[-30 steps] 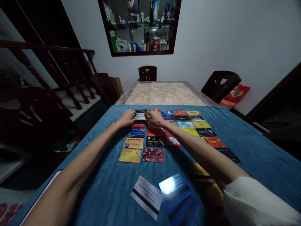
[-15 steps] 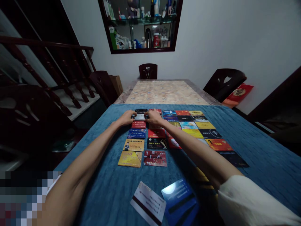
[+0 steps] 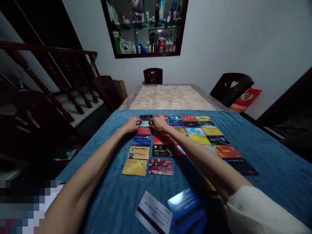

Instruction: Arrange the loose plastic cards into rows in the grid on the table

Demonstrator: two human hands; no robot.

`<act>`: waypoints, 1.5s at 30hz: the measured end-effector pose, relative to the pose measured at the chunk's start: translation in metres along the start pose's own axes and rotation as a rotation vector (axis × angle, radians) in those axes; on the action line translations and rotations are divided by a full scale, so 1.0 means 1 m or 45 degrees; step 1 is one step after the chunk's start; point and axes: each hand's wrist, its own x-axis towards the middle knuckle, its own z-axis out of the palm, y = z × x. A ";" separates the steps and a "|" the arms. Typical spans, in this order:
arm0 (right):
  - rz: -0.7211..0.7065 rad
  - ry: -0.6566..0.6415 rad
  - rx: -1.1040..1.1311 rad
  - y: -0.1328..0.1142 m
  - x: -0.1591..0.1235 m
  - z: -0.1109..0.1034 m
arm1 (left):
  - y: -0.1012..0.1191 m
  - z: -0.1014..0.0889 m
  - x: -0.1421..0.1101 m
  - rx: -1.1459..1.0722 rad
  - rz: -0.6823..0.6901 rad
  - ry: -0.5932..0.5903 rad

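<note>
A silver-grey plastic card (image 3: 145, 123) lies on the blue cloth (image 3: 102, 162) near the far end of the left column. My left hand (image 3: 132, 125) pinches its left edge with curled fingers. From the other side my right hand (image 3: 159, 124) grips its right edge, covering part of the column beside it. Just beyond is a black card (image 3: 146, 117). On the near side follow a red card (image 3: 143, 131), a blue card (image 3: 141, 140), an orange VIP card (image 3: 138, 152) and a yellow card (image 3: 134, 167).
Several more cards stand in rows to the right, such as an orange-red one (image 3: 227, 151), partly behind my right forearm. Close to me lie a white card (image 3: 154, 213) with a dark stripe and overlapping blue cards (image 3: 186, 208). Chairs (image 3: 153, 76) surround the table (image 3: 168, 96).
The view has tipped slightly, so everything sits a little lower in the picture. Both hands stay at the silver-grey card, with their fingers a bit closer in on its edges.
</note>
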 end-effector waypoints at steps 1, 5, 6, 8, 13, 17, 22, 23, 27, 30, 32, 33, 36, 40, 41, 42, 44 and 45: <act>0.002 0.004 -0.006 -0.001 -0.001 -0.001 | 0.000 0.000 0.000 0.012 -0.006 0.003; -0.009 0.021 -0.031 -0.003 -0.004 -0.003 | 0.003 0.000 -0.001 0.056 -0.018 0.018; -0.017 0.026 -0.038 -0.003 -0.004 -0.003 | 0.004 -0.001 -0.002 0.067 -0.023 0.024; -0.040 0.036 -0.051 -0.002 -0.005 -0.004 | 0.007 -0.002 -0.005 0.089 -0.035 0.042; -0.087 0.074 -0.077 0.002 -0.013 -0.008 | 0.020 -0.007 -0.017 0.139 -0.082 0.132; -0.120 0.104 -0.085 0.005 -0.028 -0.015 | 0.034 -0.012 -0.027 0.155 -0.106 0.199; -0.137 0.154 -0.088 0.007 -0.046 -0.020 | 0.055 -0.014 -0.039 0.170 -0.130 0.244; -0.147 0.176 -0.087 0.008 -0.050 -0.020 | 0.060 -0.014 -0.041 0.178 -0.133 0.250; -0.219 0.256 -0.074 0.014 -0.068 -0.020 | 0.079 -0.016 -0.052 0.193 -0.099 0.259; -0.230 0.263 -0.070 0.016 -0.088 -0.023 | 0.095 -0.017 -0.060 0.180 -0.055 0.284; -0.216 0.263 -0.077 0.018 -0.103 -0.026 | 0.107 -0.017 -0.066 0.178 -0.026 0.302; -0.214 0.263 -0.082 0.019 -0.110 -0.027 | 0.113 -0.017 -0.069 0.177 -0.012 0.310; -0.231 0.295 -0.102 0.025 -0.130 -0.027 | 0.132 -0.015 -0.078 0.141 0.044 0.346; -0.246 0.378 -0.119 0.036 -0.155 -0.022 | 0.161 -0.012 -0.092 0.065 0.156 0.414; -0.245 0.399 -0.123 0.039 -0.161 -0.020 | 0.168 -0.011 -0.096 0.057 0.183 0.432; -0.246 0.421 -0.129 0.042 -0.168 -0.019 | 0.176 -0.010 -0.099 0.049 0.212 0.439; -0.262 0.461 -0.139 0.048 -0.183 -0.016 | 0.191 -0.009 -0.106 0.023 0.275 0.441; -0.286 0.476 -0.142 0.051 -0.191 -0.014 | 0.198 -0.008 -0.109 0.009 0.303 0.442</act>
